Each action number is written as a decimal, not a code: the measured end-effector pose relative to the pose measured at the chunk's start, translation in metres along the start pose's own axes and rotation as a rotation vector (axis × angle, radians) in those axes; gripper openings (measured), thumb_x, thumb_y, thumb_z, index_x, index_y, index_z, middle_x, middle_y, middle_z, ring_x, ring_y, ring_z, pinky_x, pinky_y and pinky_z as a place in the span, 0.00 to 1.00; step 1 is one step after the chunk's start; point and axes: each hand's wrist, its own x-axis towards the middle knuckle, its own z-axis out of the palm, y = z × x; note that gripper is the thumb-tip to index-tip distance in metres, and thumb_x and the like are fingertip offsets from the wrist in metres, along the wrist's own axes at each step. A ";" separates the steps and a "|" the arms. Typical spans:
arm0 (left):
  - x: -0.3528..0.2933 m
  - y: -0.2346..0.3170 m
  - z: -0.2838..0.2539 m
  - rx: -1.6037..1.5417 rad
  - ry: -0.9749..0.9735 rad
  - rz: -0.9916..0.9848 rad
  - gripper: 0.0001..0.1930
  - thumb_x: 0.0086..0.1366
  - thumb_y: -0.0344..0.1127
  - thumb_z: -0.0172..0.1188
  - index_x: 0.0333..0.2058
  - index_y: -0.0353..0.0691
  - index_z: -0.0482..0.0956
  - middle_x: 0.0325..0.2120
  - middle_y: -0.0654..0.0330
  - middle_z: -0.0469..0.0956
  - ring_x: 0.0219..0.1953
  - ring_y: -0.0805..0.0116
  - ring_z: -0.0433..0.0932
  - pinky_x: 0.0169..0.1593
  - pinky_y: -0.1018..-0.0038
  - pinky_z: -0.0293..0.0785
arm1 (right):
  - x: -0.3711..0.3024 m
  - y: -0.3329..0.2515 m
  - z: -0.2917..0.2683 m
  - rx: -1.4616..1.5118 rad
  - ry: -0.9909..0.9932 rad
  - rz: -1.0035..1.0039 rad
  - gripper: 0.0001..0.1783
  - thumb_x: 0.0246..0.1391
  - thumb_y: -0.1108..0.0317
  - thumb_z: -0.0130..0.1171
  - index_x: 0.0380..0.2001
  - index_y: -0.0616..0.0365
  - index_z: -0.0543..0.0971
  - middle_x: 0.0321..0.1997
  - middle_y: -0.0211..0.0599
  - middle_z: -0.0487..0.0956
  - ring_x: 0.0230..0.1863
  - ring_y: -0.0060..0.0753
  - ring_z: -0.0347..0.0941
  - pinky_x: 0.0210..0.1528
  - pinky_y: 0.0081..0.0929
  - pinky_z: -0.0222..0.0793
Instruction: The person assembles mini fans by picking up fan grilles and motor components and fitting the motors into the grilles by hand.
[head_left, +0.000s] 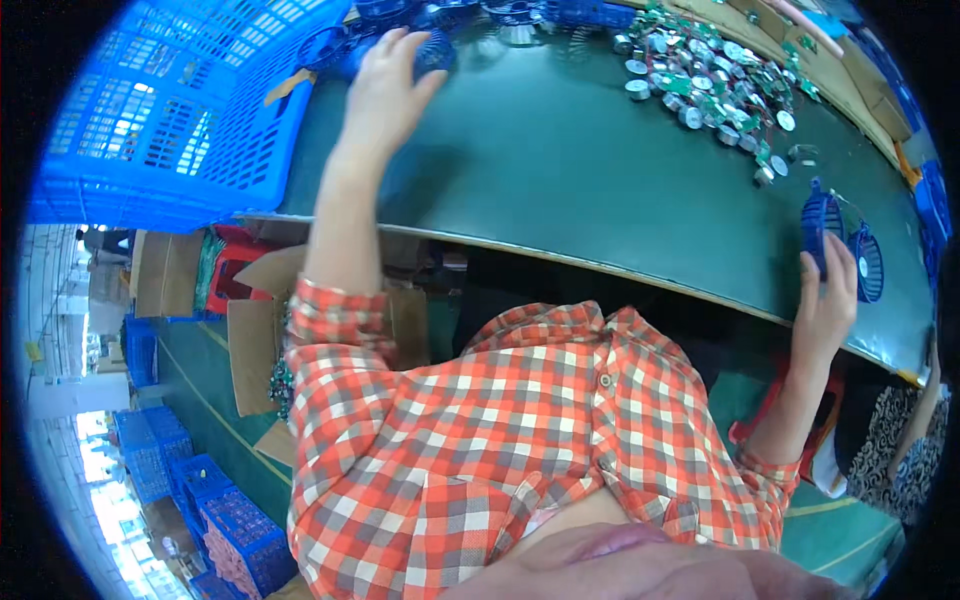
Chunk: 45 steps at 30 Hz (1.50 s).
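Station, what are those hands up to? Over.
Left hand open beside blue parts. Right hand at blue slatted wheel, grip unclear. Silvery parts heaped apart from both.

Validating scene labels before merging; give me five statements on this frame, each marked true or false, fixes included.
1. The right hand is at a blue ribbed ring. True.
2. The blue plastic crate stands to the left of the left hand. True.
3. The heap of small motors is at the picture's upper left. False: the heap of small silver motors is at upper right.
4. The tabletop is white. False: the tabletop is green.
5. The person's shirt is checked. True.
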 end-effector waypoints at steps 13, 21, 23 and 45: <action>-0.017 0.105 -0.024 -0.037 -0.279 0.205 0.26 0.56 0.35 0.71 0.55 0.38 0.78 0.51 0.46 0.77 0.51 0.46 0.76 0.53 0.58 0.75 | 0.049 0.016 0.003 -0.205 -0.067 -0.004 0.17 0.62 0.64 0.62 0.53 0.53 0.81 0.53 0.41 0.81 0.55 0.47 0.77 0.56 0.38 0.72; -0.044 0.142 -0.013 -0.368 -0.034 0.175 0.21 0.57 0.34 0.70 0.51 0.41 0.81 0.57 0.46 0.74 0.55 0.43 0.74 0.58 0.57 0.72 | 0.111 0.022 0.048 -0.272 -0.246 -0.217 0.17 0.62 0.65 0.59 0.53 0.53 0.79 0.50 0.41 0.81 0.52 0.50 0.77 0.53 0.41 0.74; -0.051 0.136 -0.008 -0.509 -0.125 0.100 0.24 0.59 0.38 0.70 0.55 0.43 0.79 0.61 0.44 0.71 0.60 0.42 0.72 0.62 0.56 0.70 | 0.111 0.025 0.046 -0.305 -0.296 -0.191 0.16 0.61 0.65 0.60 0.51 0.55 0.80 0.48 0.41 0.81 0.49 0.49 0.78 0.51 0.40 0.75; -0.061 0.141 -0.020 -0.570 -0.181 0.154 0.26 0.56 0.19 0.61 0.55 0.39 0.77 0.44 0.51 0.82 0.47 0.51 0.79 0.52 0.60 0.76 | 0.051 0.004 0.015 0.391 -0.251 0.411 0.12 0.64 0.61 0.61 0.34 0.60 0.83 0.27 0.20 0.76 0.27 0.13 0.64 0.29 0.17 0.59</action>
